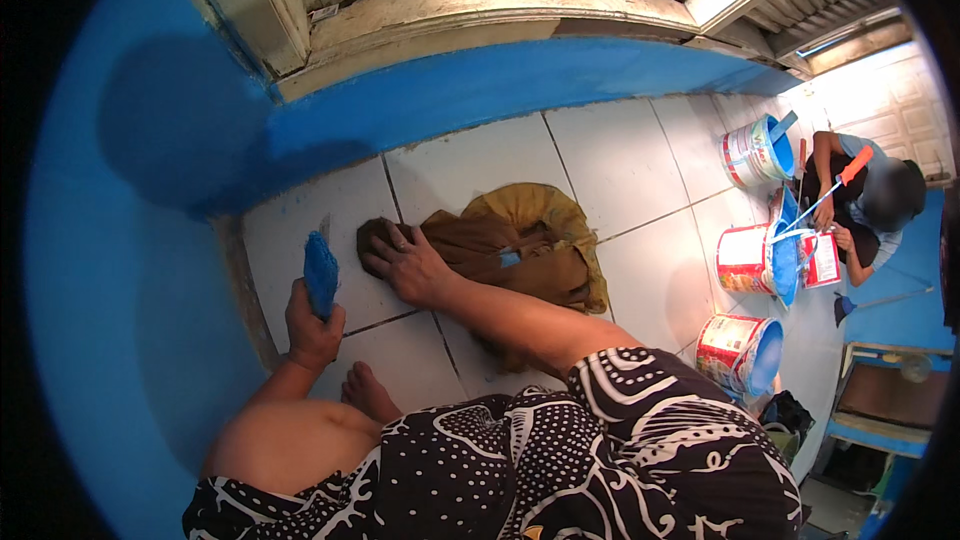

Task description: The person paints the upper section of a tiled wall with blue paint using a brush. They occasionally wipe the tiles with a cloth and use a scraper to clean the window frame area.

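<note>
My left hand point(316, 334) grips a rough, blue paint-coated hand tool point(321, 274) near the wall corner; a thin grey tip shows at its far end, but its exact kind is unclear. My right hand point(409, 262) presses palm down, fingers spread, on the dark bunched end of a brown cloth point(472, 244) on the white tiled floor. A ring is on one finger. Yellowish, stained fabric point(592, 270) borders the cloth on the right, and a small light-blue patch shows in its folds.
Blue walls point(330, 135) meet the tiles point(502, 142) ahead and at left, below a worn wooden frame point(480, 11). At right stand paint buckets point(742, 259), one with an orange-handled roller point(855, 165). Another person point(862, 202) crouches beyond them. My bare foot point(367, 390) is close by.
</note>
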`<state>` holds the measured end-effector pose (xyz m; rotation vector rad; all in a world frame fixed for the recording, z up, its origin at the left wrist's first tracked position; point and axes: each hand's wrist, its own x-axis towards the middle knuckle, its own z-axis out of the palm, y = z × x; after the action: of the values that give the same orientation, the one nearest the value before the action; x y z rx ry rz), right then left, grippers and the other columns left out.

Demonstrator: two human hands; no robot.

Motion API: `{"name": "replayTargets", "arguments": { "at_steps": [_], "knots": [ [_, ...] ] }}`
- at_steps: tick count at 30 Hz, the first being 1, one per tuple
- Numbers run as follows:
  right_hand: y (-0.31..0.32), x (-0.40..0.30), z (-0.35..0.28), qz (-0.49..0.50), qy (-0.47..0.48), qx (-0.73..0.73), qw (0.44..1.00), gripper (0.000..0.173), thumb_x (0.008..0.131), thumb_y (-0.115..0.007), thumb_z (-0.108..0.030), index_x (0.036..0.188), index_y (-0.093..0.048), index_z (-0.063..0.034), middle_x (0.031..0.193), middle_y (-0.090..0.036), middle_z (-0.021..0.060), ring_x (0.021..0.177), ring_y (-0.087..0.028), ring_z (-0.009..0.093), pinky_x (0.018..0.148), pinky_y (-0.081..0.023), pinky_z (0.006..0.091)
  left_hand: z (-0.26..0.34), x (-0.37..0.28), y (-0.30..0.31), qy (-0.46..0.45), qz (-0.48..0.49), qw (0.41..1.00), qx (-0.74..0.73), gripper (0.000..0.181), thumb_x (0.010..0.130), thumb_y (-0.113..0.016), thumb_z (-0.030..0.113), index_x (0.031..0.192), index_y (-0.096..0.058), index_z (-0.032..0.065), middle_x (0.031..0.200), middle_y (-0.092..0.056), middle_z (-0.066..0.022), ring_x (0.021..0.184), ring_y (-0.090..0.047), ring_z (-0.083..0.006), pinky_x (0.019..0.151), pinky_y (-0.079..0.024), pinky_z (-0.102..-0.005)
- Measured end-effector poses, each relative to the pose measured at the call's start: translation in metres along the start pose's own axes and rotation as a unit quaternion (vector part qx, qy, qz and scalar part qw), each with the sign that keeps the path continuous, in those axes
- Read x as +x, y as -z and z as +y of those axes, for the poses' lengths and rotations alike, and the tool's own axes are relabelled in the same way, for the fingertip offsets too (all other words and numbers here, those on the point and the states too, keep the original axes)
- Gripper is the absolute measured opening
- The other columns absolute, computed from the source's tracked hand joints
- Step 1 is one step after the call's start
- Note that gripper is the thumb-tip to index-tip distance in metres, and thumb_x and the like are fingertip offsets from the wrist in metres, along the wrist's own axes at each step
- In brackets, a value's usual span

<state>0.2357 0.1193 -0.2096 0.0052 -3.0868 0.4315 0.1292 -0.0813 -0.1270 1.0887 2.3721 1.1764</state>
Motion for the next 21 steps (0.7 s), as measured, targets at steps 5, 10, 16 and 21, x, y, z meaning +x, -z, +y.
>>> {"name": "replayTargets", "arguments": {
  "at_steps": [5, 10, 16, 21],
  "knots": [
    [0.007, 0.011, 0.058, 0.011, -0.127, -0.041, 0.991, 0.063, 0.089, -0.05, -0.043, 0.145, -0.037, -0.0184, 0.152, -0.028, 0.0118, 0.14, -0.022, 0.042, 0.106, -0.018, 0.0667, 0.017, 0.008, 0.001, -0.009, 0.009, 1.0, 0.004, 0.027, 0.074, -0.059, 0.009, 0.097, -0.047, -0.0003, 0.079, -0.052, -0.0155, 0.069, -0.053, -0.0313, 0.065, -0.044, -0.0402],
    [0.026, -0.059, 0.156, 0.036, -0.285, -0.096, 0.953, 0.061, 0.09, -0.049, -0.04, 0.145, -0.034, -0.0193, 0.153, -0.028, 0.0124, 0.141, -0.022, 0.04, 0.106, -0.022, 0.0646, 0.02, 0.0, 0.004, 0.005, 0.009, 1.0, 0.009, 0.025, 0.073, -0.058, 0.008, 0.095, -0.048, 0.0003, 0.075, -0.051, -0.0131, 0.065, -0.052, -0.0286, 0.063, -0.044, -0.0382],
    [0.086, -0.16, 0.274, -0.029, -0.615, -0.043, 0.787, 0.06, 0.097, -0.034, -0.047, 0.151, -0.019, -0.0237, 0.158, -0.011, 0.0054, 0.143, -0.004, 0.043, 0.107, -0.015, 0.0691, 0.026, 0.0, 0.006, -0.007, 0.0, 1.0, 0.004, 0.026, 0.073, -0.059, 0.009, 0.095, -0.048, 0.0, 0.076, -0.053, -0.0141, 0.066, -0.054, -0.03, 0.063, -0.045, -0.0384],
    [0.032, -0.137, 0.223, 0.065, -0.436, -0.094, 0.893, 0.064, 0.091, -0.049, -0.047, 0.145, -0.033, -0.0179, 0.154, -0.021, 0.0132, 0.14, -0.014, 0.048, 0.1, -0.018, 0.0763, 0.038, 0.006, -0.001, -0.031, -0.01, 0.999, 0.006, 0.025, 0.073, -0.059, 0.008, 0.094, -0.048, 0.0009, 0.076, -0.054, -0.0142, 0.066, -0.055, -0.0312, 0.062, -0.046, -0.039]
  ]
}}
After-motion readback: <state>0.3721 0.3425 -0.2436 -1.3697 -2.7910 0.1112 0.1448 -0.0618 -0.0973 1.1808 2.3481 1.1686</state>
